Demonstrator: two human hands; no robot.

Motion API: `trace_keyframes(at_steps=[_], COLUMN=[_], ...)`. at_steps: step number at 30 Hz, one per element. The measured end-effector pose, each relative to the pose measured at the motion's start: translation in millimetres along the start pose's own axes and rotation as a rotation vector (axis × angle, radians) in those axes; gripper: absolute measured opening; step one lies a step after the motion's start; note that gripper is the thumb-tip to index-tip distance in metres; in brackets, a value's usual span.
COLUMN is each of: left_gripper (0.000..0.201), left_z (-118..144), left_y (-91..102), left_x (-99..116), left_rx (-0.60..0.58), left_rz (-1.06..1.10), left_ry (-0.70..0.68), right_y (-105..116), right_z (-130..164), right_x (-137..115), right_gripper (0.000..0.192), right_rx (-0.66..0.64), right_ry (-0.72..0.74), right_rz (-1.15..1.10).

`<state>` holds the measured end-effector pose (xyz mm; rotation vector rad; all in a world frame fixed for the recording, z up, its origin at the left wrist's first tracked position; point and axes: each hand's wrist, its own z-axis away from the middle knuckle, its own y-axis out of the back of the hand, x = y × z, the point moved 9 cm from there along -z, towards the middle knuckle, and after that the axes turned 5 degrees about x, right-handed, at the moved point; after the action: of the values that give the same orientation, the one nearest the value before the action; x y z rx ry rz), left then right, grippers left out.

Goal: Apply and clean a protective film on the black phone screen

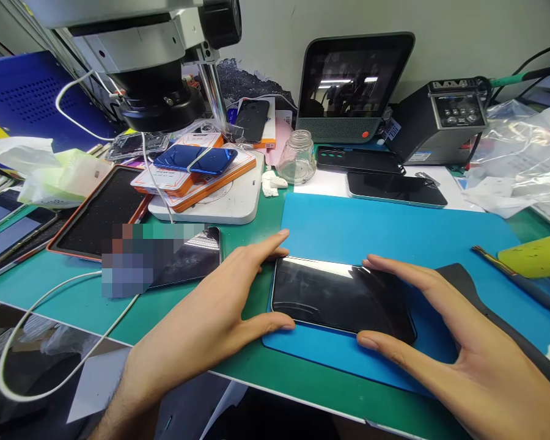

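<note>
No legible text, label, brand or number was present; markings on the station (pixel 458 110) panel were too small to read.

Bright, even overhead light; glare streaks the dark phone screen (pixel 341 299) at 6 o'clock. Edges bend at 9 and 3 o'clock. 1 pixelated patch (pixel 140 260) at 8 o'clock.
</note>
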<state>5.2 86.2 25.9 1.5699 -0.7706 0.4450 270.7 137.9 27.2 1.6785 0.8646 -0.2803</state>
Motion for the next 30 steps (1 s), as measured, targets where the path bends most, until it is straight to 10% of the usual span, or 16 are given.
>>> trace_keyframes(at_steps=[18, 24, 30], left_gripper=[0.097, 0.021, 0.021], left_z=[0, 10, 7], left_y=[2.5, 40.1, 24.9], left_x=[0, 17, 21], left_rx=[0.056, 0.408, 0.254], left_rz=[-0.019, -0.175, -0.226], left_ry=[0.012, -0.190, -0.271], right_y=[1, 2, 2], right_z=[1, 3, 1], right_x=[0, 2, 2], right_gripper=[0.065, 0.064, 0.065], right_rx=[0.044, 0.045, 0.030], right_ry=[0.024, 0.025, -0.003], right_rz=[0.006, -0.001, -0.015])
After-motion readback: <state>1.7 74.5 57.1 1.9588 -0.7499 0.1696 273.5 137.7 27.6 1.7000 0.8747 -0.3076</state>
